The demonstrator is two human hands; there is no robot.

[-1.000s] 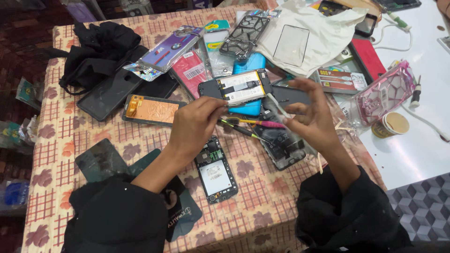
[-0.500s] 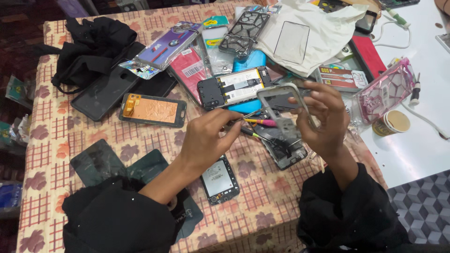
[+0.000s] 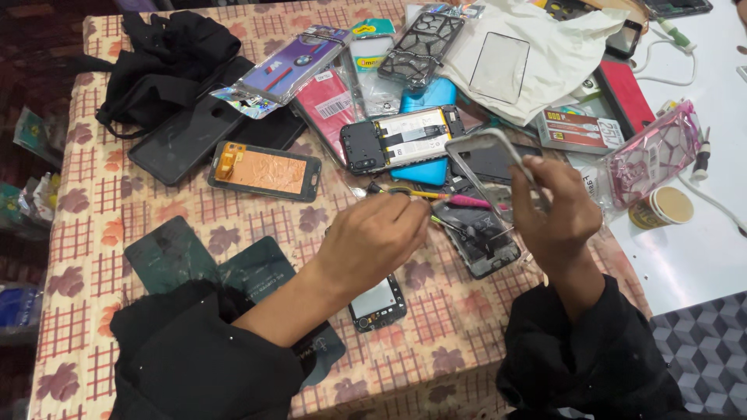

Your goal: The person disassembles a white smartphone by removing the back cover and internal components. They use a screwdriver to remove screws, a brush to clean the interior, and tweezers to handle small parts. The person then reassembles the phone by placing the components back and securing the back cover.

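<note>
My right hand (image 3: 556,214) holds a thin grey phone frame (image 3: 486,152) tilted above the table. My left hand (image 3: 381,237) is closed, and a thin greenish tool (image 3: 451,225) sticks out from its fingertips toward a stripped dark phone body (image 3: 482,245) lying between my hands. A yellow and pink pen-like tool (image 3: 443,196) lies just beyond my left hand. Farther back, an opened phone (image 3: 397,140) showing its battery rests on a blue case (image 3: 424,97). A small phone (image 3: 379,303) lies partly under my left forearm.
The checked floral cloth (image 3: 117,202) is crowded with phone cases, packets and an orange-backed screen part (image 3: 264,171). Dark green back covers (image 3: 171,253) lie near left, a black cloth (image 3: 167,50) far left. A white table (image 3: 700,249) adjoins at right, with a tape roll (image 3: 661,206).
My left hand has pulled back from the opened phone toward me. My right hand has picked up the grey frame and now holds it up.
</note>
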